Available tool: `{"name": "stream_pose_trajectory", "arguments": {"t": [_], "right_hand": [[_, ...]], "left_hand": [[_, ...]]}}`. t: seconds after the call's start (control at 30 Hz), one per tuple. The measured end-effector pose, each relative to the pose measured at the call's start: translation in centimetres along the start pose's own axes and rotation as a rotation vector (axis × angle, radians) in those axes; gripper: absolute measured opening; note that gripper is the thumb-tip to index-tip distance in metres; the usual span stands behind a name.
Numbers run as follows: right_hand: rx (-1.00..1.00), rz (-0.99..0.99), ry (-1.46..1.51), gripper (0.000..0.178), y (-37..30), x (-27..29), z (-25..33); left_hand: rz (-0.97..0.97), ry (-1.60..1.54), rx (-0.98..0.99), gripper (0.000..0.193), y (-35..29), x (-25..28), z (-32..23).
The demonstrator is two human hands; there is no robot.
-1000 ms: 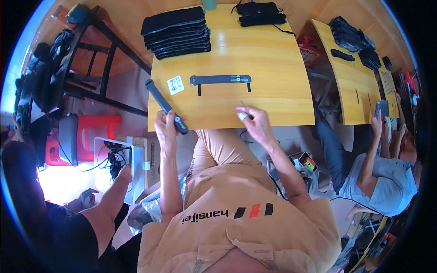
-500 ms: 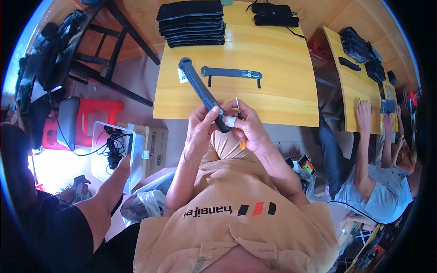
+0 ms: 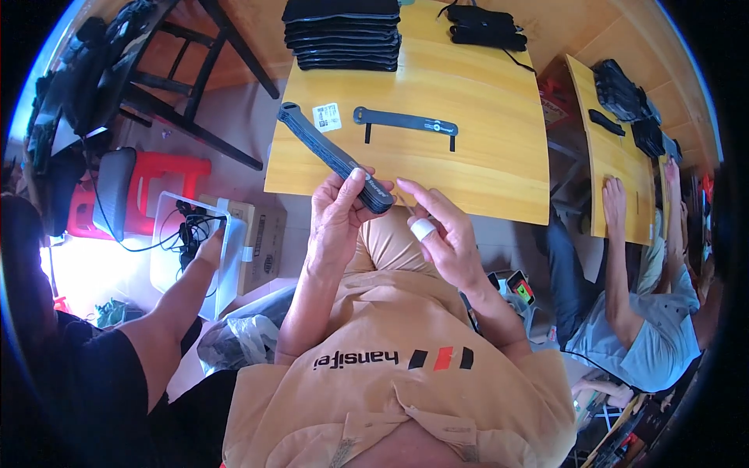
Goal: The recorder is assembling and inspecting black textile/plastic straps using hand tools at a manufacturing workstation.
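My left hand (image 3: 337, 214) grips the lower end of a stack of long dark grey straps (image 3: 316, 148) with rounded ends, thumb on top. The stack slants up and left over the table's front edge. My right hand (image 3: 446, 234), with white tape round a digit, is just right of the stack's lower end, index finger stretched out. A thin shaft shows between its fingers, seemingly the orange-handled tool; its handle is hidden now. A single dark grey strap (image 3: 406, 121) lies on the table above two short black strips. A white label card (image 3: 328, 117) lies left of it.
On the yellow wooden table (image 3: 484, 179), a pile of black folded pieces (image 3: 343, 35) stands at the back left and black bundles (image 3: 488, 30) at the back right. A co-worker's hand (image 3: 614, 204) rests on the right-hand table. At left stand a plastic bin (image 3: 226, 257) and red stool (image 3: 175, 168).
The strap stack has swung lower and left, uncovering the label card. My right hand has drawn away from the stack with its fingers reaching outward, and the tool's orange handle has gone from sight.
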State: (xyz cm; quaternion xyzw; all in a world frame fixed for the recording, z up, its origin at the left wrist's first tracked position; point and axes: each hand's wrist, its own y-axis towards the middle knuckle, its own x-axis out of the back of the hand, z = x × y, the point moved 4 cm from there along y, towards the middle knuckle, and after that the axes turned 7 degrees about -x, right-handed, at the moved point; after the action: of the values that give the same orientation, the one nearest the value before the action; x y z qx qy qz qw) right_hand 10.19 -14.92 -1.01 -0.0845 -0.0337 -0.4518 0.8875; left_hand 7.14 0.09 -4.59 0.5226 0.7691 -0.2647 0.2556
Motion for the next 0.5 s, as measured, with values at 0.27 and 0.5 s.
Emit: {"name": "stream_pose_trajectory", "arguments": {"t": [0.27, 0.5], "right_hand": [[0.026, 0.048, -0.038, 0.052, -0.21, -0.40, 0.33], [0.003, 0.113, 0.036, 0.046, -0.07, -0.62, 0.14]], "left_hand": [[-0.022, 0.009, -0.033, 0.024, 0.01, -0.22, -0.18], [-0.031, 0.023, -0.065, 0.022, 0.09, -0.05, -0.17]]}}
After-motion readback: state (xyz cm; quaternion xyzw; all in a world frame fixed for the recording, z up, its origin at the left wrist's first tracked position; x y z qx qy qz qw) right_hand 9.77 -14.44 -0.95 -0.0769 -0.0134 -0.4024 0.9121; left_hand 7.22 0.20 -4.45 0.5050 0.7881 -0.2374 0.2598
